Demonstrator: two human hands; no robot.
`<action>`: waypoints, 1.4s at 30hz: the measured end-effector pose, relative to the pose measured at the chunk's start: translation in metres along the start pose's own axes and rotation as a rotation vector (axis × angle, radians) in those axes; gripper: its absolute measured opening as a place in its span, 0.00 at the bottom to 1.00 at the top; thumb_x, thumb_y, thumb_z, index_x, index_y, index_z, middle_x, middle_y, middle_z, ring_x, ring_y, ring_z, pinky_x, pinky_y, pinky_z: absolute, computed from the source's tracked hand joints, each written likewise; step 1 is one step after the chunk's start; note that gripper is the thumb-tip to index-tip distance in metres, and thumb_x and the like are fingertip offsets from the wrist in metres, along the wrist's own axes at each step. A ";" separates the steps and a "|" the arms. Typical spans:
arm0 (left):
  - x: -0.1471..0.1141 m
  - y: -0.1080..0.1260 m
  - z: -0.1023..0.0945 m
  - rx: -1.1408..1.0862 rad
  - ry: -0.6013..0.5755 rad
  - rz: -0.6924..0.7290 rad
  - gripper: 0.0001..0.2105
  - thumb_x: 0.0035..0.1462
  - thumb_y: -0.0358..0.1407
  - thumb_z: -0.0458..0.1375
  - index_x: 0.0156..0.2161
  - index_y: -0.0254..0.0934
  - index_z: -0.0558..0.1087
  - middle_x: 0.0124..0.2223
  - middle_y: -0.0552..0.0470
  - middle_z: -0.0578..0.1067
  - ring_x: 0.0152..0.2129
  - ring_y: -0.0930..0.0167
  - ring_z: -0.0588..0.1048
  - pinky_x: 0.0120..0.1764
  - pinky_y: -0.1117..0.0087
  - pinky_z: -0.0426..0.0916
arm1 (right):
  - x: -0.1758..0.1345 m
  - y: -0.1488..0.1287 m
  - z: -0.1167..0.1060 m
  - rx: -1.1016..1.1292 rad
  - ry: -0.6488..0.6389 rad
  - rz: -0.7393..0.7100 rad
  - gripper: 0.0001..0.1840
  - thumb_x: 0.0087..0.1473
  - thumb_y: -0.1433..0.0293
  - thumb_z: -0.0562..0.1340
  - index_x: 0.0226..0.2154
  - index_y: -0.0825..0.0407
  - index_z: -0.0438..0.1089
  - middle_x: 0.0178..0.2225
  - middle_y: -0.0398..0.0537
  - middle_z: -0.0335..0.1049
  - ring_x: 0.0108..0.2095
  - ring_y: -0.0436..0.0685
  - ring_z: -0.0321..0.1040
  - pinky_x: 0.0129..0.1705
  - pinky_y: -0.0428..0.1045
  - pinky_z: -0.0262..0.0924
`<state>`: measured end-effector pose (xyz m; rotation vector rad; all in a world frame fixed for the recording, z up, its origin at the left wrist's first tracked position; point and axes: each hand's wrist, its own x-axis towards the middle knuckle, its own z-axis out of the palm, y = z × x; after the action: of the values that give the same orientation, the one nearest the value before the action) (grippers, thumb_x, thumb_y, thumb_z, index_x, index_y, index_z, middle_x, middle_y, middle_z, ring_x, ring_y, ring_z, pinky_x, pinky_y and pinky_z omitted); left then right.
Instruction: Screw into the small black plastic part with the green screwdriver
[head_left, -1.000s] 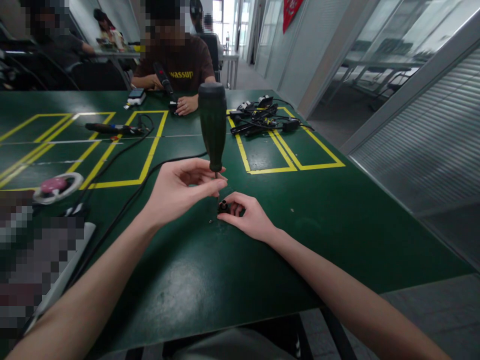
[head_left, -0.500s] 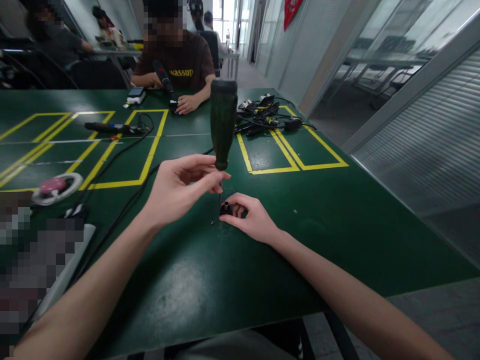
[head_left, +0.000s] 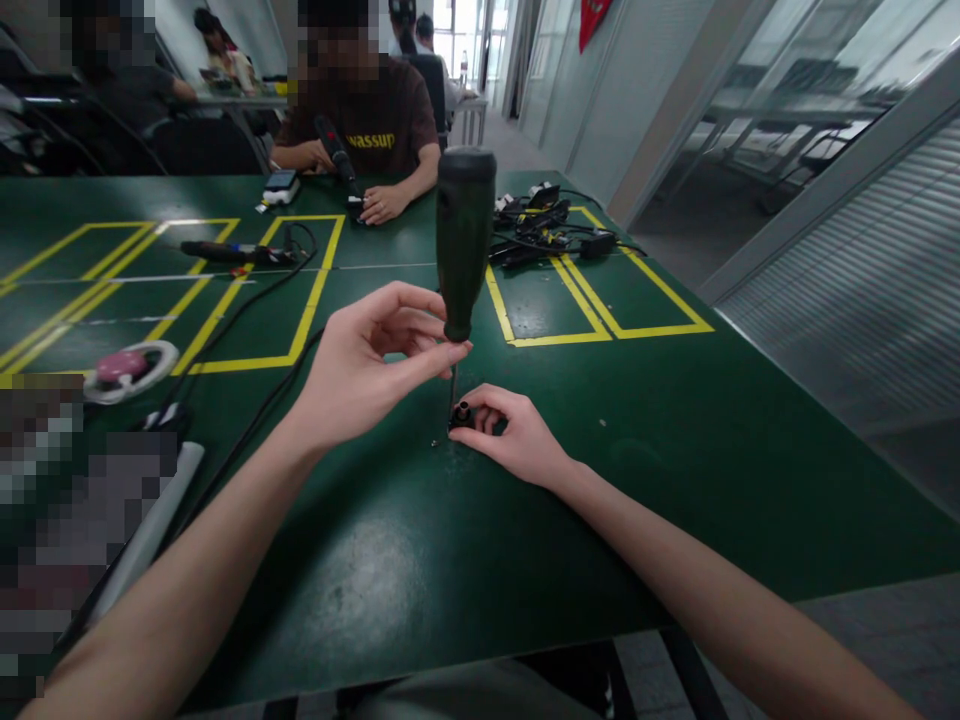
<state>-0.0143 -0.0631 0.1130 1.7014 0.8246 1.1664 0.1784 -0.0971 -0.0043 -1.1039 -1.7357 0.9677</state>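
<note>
My left hand (head_left: 382,365) is closed on an upright screwdriver (head_left: 465,240), its fingers and thumb pinching around the neck just below the dark green handle. The thin shaft runs down to a small black part (head_left: 462,414) with a short round tube on top. My right hand (head_left: 510,430) pinches that part from the right, holding it against the green table (head_left: 637,500). Just left of it lies a tiny metal piece (head_left: 434,443), probably a screw, too small to be sure. The exact contact of the screwdriver tip is hard to make out.
A heap of black cables (head_left: 536,230) lies at the back right. On the left are a corded black tool (head_left: 232,252), a pink round object (head_left: 121,367) with a white ring, and a black cord (head_left: 281,385). Across the table a person (head_left: 375,120) handles a similar tool.
The view has shifted slightly, so everything sits a little further right. My left fingers have opened a bit around the screwdriver's neck; my right hand keeps its hold on the black part.
</note>
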 end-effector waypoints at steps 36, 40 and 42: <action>0.000 0.003 -0.004 -0.036 -0.037 0.043 0.17 0.44 0.27 0.74 0.39 0.35 0.75 0.29 0.60 0.79 0.22 0.77 0.79 0.25 0.81 0.77 | 0.002 0.003 0.002 -0.028 0.014 0.000 0.13 0.53 0.64 0.73 0.37 0.52 0.74 0.34 0.43 0.73 0.28 0.50 0.69 0.30 0.46 0.65; -0.002 0.005 -0.006 -0.001 -0.114 0.000 0.12 0.49 0.29 0.72 0.40 0.34 0.79 0.31 0.57 0.80 0.23 0.79 0.79 0.29 0.83 0.77 | 0.002 0.003 0.003 -0.031 0.008 0.009 0.13 0.53 0.63 0.73 0.37 0.51 0.73 0.34 0.43 0.73 0.28 0.50 0.68 0.30 0.47 0.65; -0.003 0.006 -0.007 -0.002 -0.134 -0.007 0.10 0.48 0.29 0.73 0.35 0.34 0.78 0.31 0.56 0.81 0.24 0.79 0.79 0.29 0.82 0.77 | 0.002 0.003 0.002 -0.039 0.006 0.013 0.14 0.53 0.62 0.73 0.37 0.51 0.74 0.33 0.43 0.73 0.28 0.50 0.68 0.30 0.47 0.65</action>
<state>-0.0217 -0.0654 0.1185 1.7529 0.7454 1.0357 0.1768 -0.0948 -0.0070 -1.1432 -1.7519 0.9411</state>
